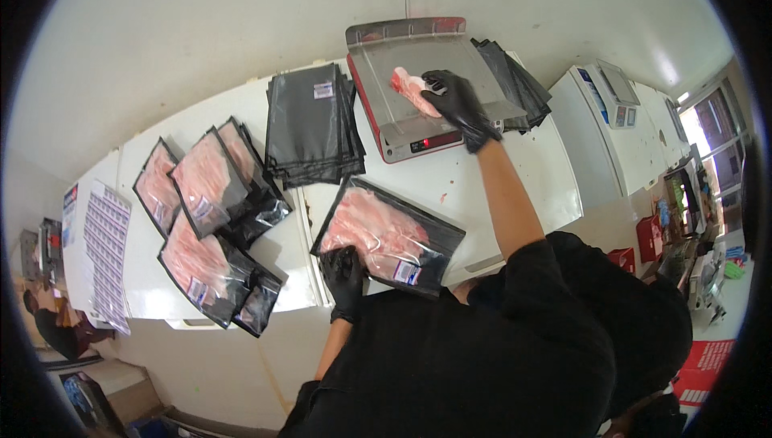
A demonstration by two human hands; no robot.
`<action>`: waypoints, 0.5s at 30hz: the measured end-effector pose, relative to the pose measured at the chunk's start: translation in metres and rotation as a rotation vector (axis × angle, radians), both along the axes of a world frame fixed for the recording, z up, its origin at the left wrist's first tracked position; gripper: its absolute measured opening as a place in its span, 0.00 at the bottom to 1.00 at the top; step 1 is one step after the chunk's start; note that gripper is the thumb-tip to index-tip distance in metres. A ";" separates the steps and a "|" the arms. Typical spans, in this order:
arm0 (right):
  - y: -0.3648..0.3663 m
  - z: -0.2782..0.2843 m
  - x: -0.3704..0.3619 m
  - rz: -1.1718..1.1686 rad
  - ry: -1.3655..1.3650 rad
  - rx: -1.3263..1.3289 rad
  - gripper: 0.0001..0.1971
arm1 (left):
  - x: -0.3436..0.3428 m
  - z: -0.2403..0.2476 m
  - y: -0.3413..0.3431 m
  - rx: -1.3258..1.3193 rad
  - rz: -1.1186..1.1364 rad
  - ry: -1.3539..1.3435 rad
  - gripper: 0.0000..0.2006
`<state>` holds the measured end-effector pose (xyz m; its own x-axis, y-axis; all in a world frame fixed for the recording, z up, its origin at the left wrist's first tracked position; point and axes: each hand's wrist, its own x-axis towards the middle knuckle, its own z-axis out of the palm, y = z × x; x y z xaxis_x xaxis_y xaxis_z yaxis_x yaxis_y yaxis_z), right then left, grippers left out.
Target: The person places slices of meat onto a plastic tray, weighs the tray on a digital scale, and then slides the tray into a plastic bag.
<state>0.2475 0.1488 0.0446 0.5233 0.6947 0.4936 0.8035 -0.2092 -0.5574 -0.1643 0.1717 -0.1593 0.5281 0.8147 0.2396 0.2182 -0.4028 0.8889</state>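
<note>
Over the steel pan of a scale (394, 100), my black-gloved right hand (457, 104) grips a strip of pink and white raw meat (412, 90). The scale has a red base and a lit red display. Near the table's front edge lies a clear-fronted, black-backed bag (378, 233) packed with sliced pale meat, with a label at its lower right. My left hand (343, 279), also in a black glove, is at the bag's lower left edge, fingers curled onto it; its thumb side is partly hidden.
Left of it, several filled meat bags (205, 180) overlap. Stacked empty black bags (305, 124) lie beside the scale, more black bags (519, 88) right of it. A label sheet (107, 253) is far left. Another scale (615, 96) stands right. A person in black (619, 317) is close by.
</note>
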 end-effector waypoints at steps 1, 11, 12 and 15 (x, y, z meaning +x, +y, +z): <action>0.012 -0.014 0.016 -0.098 -0.045 -0.034 0.18 | 0.004 0.003 -0.003 -0.020 0.014 -0.047 0.07; 0.044 -0.014 0.028 -0.173 -0.048 -0.362 0.18 | 0.003 0.017 -0.002 0.125 0.004 0.028 0.09; 0.044 -0.013 0.027 -0.172 -0.056 -0.390 0.18 | 0.004 0.018 -0.002 0.133 0.006 0.028 0.09; 0.050 -0.016 0.034 -0.189 -0.060 -0.404 0.17 | 0.005 0.026 -0.004 0.122 0.009 0.007 0.08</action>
